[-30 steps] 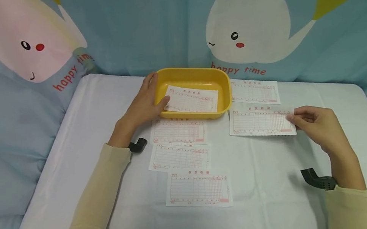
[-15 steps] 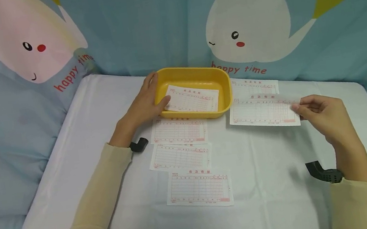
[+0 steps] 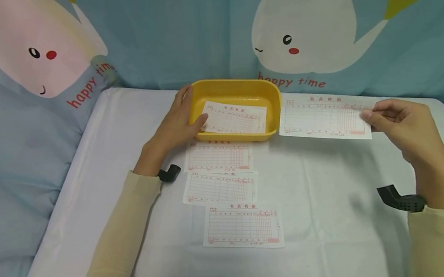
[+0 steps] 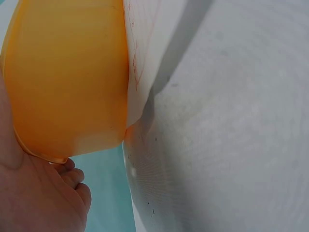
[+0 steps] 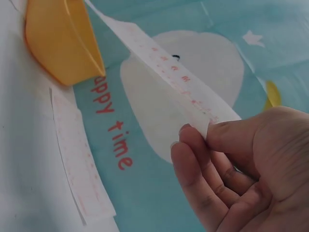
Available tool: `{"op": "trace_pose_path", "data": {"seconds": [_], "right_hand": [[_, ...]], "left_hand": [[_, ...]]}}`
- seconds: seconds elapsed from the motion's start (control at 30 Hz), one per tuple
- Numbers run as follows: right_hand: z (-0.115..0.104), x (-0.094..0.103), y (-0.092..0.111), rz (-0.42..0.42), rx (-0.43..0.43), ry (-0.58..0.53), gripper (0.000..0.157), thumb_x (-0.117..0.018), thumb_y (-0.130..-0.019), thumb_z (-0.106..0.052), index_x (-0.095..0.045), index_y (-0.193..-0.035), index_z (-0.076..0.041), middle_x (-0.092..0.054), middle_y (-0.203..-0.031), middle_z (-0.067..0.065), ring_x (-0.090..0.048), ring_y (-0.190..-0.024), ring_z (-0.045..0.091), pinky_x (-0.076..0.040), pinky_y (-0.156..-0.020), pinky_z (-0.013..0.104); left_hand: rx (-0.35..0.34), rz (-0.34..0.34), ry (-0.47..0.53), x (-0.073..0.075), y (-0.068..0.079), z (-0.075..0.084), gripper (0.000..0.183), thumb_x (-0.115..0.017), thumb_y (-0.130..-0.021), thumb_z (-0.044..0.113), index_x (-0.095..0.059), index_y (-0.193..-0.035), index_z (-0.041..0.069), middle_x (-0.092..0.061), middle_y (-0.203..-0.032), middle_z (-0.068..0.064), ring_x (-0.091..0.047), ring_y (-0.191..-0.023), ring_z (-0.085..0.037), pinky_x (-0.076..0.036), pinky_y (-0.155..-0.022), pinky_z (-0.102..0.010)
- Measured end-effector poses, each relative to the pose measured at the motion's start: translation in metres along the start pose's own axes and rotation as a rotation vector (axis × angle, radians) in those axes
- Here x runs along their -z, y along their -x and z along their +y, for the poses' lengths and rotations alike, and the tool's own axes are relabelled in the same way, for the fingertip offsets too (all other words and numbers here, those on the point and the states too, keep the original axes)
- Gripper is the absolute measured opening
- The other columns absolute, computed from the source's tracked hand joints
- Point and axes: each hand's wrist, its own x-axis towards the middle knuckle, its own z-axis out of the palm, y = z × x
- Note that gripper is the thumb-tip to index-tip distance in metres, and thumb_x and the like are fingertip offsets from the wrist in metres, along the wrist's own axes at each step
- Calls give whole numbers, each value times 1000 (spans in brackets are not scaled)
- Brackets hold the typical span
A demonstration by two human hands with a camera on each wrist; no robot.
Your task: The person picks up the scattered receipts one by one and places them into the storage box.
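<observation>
My left hand (image 3: 175, 122) grips the left end of a yellow plastic basin (image 3: 277, 108), its thumb over the rim and inside. The left wrist view shows the basin's outer wall (image 4: 67, 72) close up. A printed receipt slip (image 3: 236, 117) lies slanted in the basin. My right hand (image 3: 405, 123) pinches another receipt slip (image 3: 323, 116) by its right edge between thumb and fingers. That slip hangs in the air just right of the basin. Below it, the right wrist view shows a slip lying on the table (image 5: 79, 159), hidden from the head view by the held one.
Several more receipt slips lie in a rough column in front of the basin: one partly under its front edge (image 3: 220, 156), one in the middle (image 3: 219, 187), one nearest (image 3: 242, 227). A white cloth covers the table (image 3: 343, 243). Blue whale-print curtains (image 3: 192, 31) hang behind and beside it.
My right hand has lifted the pinched slip and carried it away from me and slightly right, now covering the slip behind it. The left hand and basin have stayed in place.
</observation>
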Motion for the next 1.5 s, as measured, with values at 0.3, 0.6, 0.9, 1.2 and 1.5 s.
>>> {"op": "trace_pose_path", "data": {"seconds": [0.3, 0.6, 0.9, 1.2, 1.5], "right_hand": [[-15, -24, -17, -94, -10, -100, 5, -78, -96, -15, -75, -99, -14, -77, -89, -18, -73, -74, 2, -60, -71, 15], [-37, -52, -38, -120, -13, 38, 23, -78, -97, -29, -74, -111, -11, -72, -92, -24, -70, -80, -1, -59, -74, 14], [-64, -82, -59, -176, -5, 43, 33, -78, -97, -27, -70, -118, -3, -70, -98, -14, -72, -82, 1, -60, -74, 13], [-82, -105, -71, -190, 16, 147, 35, -75, -99, -29, -72, -122, -3, -72, -105, -1, -71, -85, 9, -59, -76, 13], [-88, -127, -80, -249, 50, 220, 32, -72, -101, -26, -73, -122, -1, -72, -111, 12, -71, -83, 12, -58, -74, 12]], "left_hand": [[-1, -1, 1, -2, 0, -1, 93, -51, -105, 51, 0, -172, 13, 1, -180, -5, -20, -165, -30, -25, -133, -53], [4, -13, 0, -2, 0, 0, 93, -51, -106, 53, 1, -172, 13, 3, -180, -4, -17, -166, -30, -25, -133, -54], [-3, -10, -30, 2, -1, 0, 95, -51, -106, 53, 3, -171, 10, 3, -181, -7, -12, -167, -30, -21, -134, -52], [-5, -11, -28, 2, -3, 0, 96, -50, -105, 54, 2, -171, 9, 4, -181, -6, -12, -168, -29, -21, -134, -52], [-8, -11, -19, 2, -1, 0, 95, -51, -105, 52, 1, -171, 7, 3, -181, -8, -12, -167, -30, -21, -134, -52]]}}
